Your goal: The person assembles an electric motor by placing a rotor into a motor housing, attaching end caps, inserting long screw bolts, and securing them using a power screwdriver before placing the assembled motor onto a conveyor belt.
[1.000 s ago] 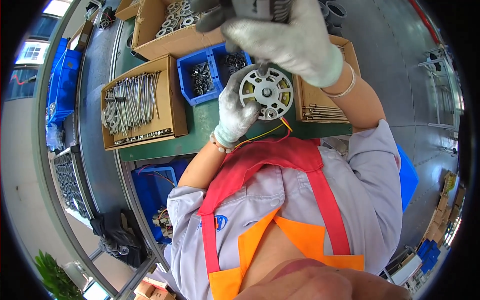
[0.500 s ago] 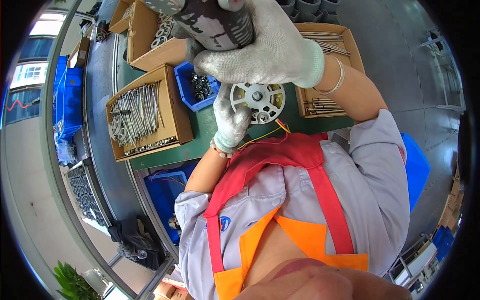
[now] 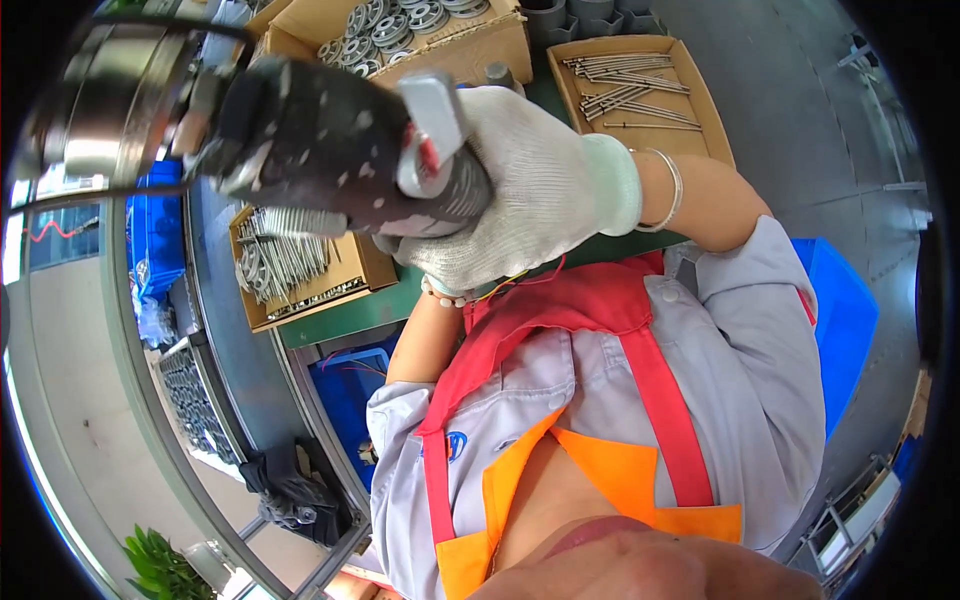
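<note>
My gloved right hand (image 3: 530, 180) is closed round a worn black power driver (image 3: 345, 150), which lies across the upper left of the view, close to the camera. A flat metal lever (image 3: 435, 115) sticks out of the driver beside my fingers, and metal fittings blur at its far left end. Of my left arm (image 3: 420, 340) only the forearm and beaded wrist show; the hand itself is hidden behind the right hand and the driver. Thin yellow and red wires (image 3: 515, 280) come out below my right glove. Whatever they lead to is covered.
Cardboard boxes stand on the green bench (image 3: 350, 322): long bolts in the left box (image 3: 372, 262), round metal discs in the far one (image 3: 500, 50), long rods in the right one (image 3: 700, 150). Grey cups (image 3: 595, 20) stand behind. A blue bin (image 3: 335, 385) sits beneath the bench edge.
My right hand has turned, and the driver has come down and swung leftward. It now covers my left hand, the round metal motor part and the blue bin of small fasteners.
</note>
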Motion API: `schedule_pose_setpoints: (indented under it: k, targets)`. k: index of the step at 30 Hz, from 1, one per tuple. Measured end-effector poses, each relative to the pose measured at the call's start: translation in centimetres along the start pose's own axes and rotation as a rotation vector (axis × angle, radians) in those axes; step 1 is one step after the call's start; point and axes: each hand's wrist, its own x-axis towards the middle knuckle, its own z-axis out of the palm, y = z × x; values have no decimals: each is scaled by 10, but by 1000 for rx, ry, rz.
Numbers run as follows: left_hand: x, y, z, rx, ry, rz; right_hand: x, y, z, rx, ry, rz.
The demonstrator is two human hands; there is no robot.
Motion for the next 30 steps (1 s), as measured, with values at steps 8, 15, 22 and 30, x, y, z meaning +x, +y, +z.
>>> schedule_pose_setpoints:
  k: [8, 15, 22, 30]
  targets:
    - [-18, -35, -3, -125, -42, -155, 10, 10, 2, 46, -34, -109]
    - [35, 88, 16, -595, 242, -273, 55, 30, -20, -51, 237, -287]
    - [24, 78, 18, -571, 301, -254, 51, 39, -18, 238, 124, -41]
    - [26, 85, 17, -953, 184, -174, 50, 31, -42, 27, 45, -29]
